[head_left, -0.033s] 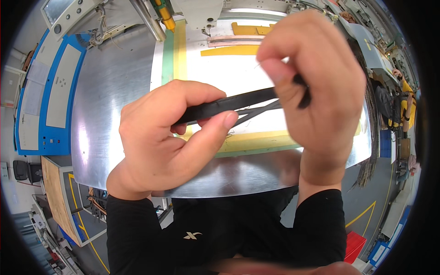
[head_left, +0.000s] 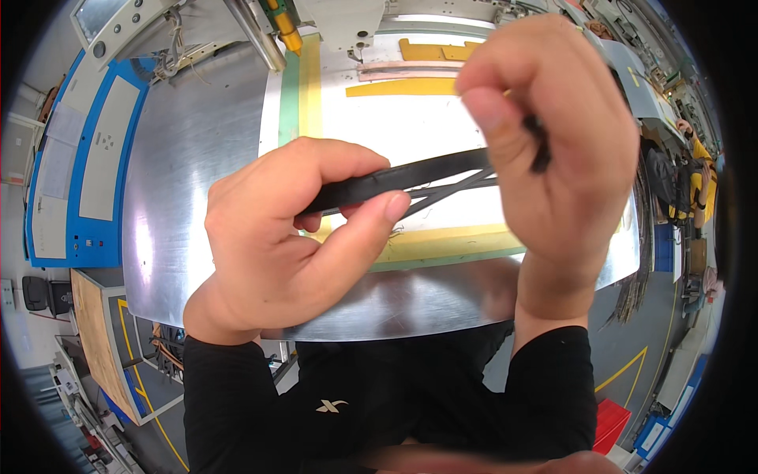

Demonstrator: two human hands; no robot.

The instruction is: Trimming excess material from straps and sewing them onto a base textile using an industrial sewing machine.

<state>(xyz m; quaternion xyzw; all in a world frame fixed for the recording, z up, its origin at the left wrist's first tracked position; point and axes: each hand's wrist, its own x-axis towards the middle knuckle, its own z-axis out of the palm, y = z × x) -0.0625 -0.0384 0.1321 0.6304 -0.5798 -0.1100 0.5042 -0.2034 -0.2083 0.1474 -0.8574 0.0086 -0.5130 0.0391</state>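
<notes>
A flat black strip (head_left: pixel 430 166), like a strap, stretches between my hands above the white work surface. My left hand (head_left: pixel 276 229) is closed on its left part, with the thumb below and the index finger along the top edge. Thin black bands (head_left: pixel 454 188) cross each other just under the strip and also run into the left grip. My right hand (head_left: pixel 568 150) is curled at the strip's right end, its thumb and index finger drawn together. Past that thumb shows a dark, blurred piece (head_left: pixel 541 144), whose shape I cannot make out. The fingertips' contents are hidden.
Beneath my hands lies a white panel (head_left: pixel 371 130) edged with yellow and green tape, on a shiny metal table (head_left: pixel 197 150). Yellow flat pieces (head_left: pixel 403 87) lie toward the back. A machine head with a yellow-gold cylinder (head_left: pixel 289 35) hangs there. Left stands a blue-and-white cabinet (head_left: pixel 99 158).
My right hand has shifted slightly to the right, baring a little more of the strip and thin bands. My left hand stays in place.
</notes>
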